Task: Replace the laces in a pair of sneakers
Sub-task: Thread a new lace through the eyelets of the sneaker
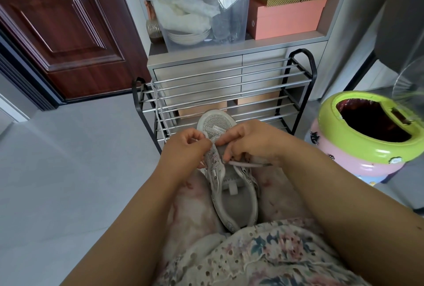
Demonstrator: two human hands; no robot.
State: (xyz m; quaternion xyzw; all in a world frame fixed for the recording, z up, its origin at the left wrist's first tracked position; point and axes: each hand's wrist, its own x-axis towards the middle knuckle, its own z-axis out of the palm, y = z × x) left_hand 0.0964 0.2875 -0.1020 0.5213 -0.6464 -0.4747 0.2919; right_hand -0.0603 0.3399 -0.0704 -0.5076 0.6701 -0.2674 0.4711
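Floral fabric (263,256) at 6 o'clock is sitting closest to the lens, and right past it a grey sneaker (226,171) is resting on the person's lap between the knees. Its long axis is running 6 to 12, heel toward the body, toe pointing away at the shoe rack (224,93).

Both hands are working the eyelet zone near the toe end. Left hand (185,148) is curled in and pinching a bit of pale lace at the 9 o'clock edge of the upper. Right hand (250,143) is pinching the lace (247,164) down by the tongue, with the loose tip trailing off toward 3 o'clock under the wrist.

So the eyelet rows are lying just between the two hands, and the free lace end is on the right hand's side, making that one the nearer hand for the next threading, probably crossing toward 9 o'clock. Looks like early lacing, since most of the upper toward the heel seems unlaced.

Another lace (160,111) is hanging off the rack at 11 o'clock, and a green-and-pink bin (367,148) is sitting at 3 o'clock.
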